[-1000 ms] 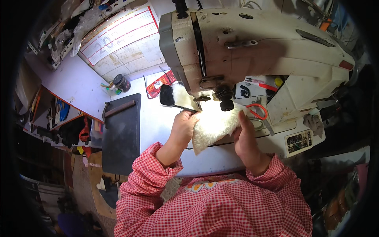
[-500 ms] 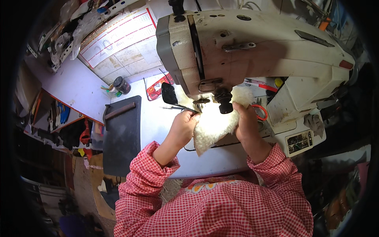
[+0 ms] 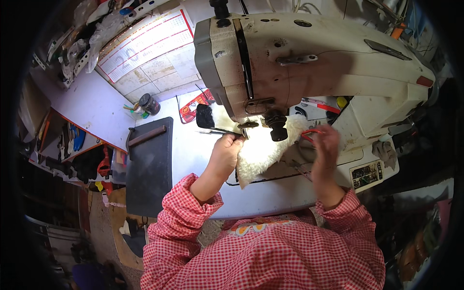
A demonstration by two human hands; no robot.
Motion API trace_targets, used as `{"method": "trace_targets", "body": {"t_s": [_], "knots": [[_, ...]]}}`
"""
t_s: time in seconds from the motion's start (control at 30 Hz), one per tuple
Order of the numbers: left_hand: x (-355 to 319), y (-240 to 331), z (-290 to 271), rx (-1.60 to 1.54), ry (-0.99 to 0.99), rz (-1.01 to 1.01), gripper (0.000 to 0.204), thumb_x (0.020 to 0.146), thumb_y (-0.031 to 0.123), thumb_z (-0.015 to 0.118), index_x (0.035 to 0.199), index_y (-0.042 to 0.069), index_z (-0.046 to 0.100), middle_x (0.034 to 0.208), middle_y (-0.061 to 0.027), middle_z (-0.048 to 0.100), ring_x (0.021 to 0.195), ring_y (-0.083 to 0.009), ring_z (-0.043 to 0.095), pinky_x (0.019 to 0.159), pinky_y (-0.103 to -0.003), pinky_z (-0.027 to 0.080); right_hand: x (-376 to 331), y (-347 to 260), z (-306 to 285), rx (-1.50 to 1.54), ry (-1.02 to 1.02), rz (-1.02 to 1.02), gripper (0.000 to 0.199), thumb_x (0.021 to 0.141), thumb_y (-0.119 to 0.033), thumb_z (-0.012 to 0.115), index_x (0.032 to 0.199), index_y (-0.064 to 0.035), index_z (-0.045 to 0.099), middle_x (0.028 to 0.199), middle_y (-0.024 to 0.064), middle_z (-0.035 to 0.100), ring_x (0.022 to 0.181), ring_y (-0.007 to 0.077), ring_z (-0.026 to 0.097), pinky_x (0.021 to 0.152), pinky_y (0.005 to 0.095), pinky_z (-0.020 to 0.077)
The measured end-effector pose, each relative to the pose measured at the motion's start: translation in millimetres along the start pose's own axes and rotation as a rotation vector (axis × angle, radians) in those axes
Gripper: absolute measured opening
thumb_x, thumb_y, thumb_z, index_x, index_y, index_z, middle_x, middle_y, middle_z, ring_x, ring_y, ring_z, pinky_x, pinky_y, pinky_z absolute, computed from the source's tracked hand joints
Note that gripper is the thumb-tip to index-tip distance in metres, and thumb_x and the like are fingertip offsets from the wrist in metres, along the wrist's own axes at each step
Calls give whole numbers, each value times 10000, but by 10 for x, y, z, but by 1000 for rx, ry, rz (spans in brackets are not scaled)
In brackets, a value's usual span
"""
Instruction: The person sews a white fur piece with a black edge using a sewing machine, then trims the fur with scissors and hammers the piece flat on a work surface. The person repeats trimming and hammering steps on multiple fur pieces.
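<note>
The fleece (image 3: 263,152) lies on the counter (image 3: 193,154) under the sewing machine (image 3: 309,63), its long axis running from near left to far right, one end beneath the presser foot. The left hand (image 3: 226,153) pins its left edge with closed fingers; the right hand (image 3: 325,142) grips red scissors (image 3: 309,133) at its far right end. Judged step: trimming at the needle, calling for a steady hold.

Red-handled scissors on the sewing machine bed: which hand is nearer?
Right. The right hand is at the red-handled scissors, seemingly touching them; the left hand is farther left, on the white fleecy fabric piece.
</note>
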State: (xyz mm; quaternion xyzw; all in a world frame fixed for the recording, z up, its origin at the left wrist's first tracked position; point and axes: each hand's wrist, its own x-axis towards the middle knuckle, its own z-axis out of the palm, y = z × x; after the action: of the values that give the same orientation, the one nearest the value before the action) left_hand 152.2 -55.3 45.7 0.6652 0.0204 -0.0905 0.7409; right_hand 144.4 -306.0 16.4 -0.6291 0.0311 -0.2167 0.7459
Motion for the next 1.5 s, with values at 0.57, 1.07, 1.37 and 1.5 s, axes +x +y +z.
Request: {"method": "trace_targets", "body": {"t_s": [0.57,1.07,1.37,1.5], "knots": [[25,19,9,163,15,51,217,995,116,486,1108,-32,595,973,-37,633,831,-98,575,750,-251,479,562,-222,-1449,-1234,296,-1012,492,918,-255,593,1316,-2,450,1357,178,462,1296,378,377,1120,571,185],[-137,-235,-17,191,0,82,201,1000,83,456,1087,-50,579,945,-32,641,801,-74,577,735,-237,479,570,-123,-1491,-1252,340,-960,530,934,-325,560,1350,-25,429,1373,164,464,1312,363,375,1126,572,161],[-105,-100,63,-56,135,22,252,958,182,498,950,-42,613,880,-38,634,755,-144,563,713,-283,473,1262,-1266,-1904,-1122,523,-1300,513,963,-366,518,1312,9,501,1351,185,510,1282,354,441,1106,476,256],[-13,-11,198,-216,206,161,221,922,125,486,1069,-10,582,1031,-72,593,872,-151,565,744,-292,485,2705,-2279,-2562,-1198,441,-804,479,980,-336,498,1285,30,546,1261,203,579,1149,323,573,965,370,431]]}}
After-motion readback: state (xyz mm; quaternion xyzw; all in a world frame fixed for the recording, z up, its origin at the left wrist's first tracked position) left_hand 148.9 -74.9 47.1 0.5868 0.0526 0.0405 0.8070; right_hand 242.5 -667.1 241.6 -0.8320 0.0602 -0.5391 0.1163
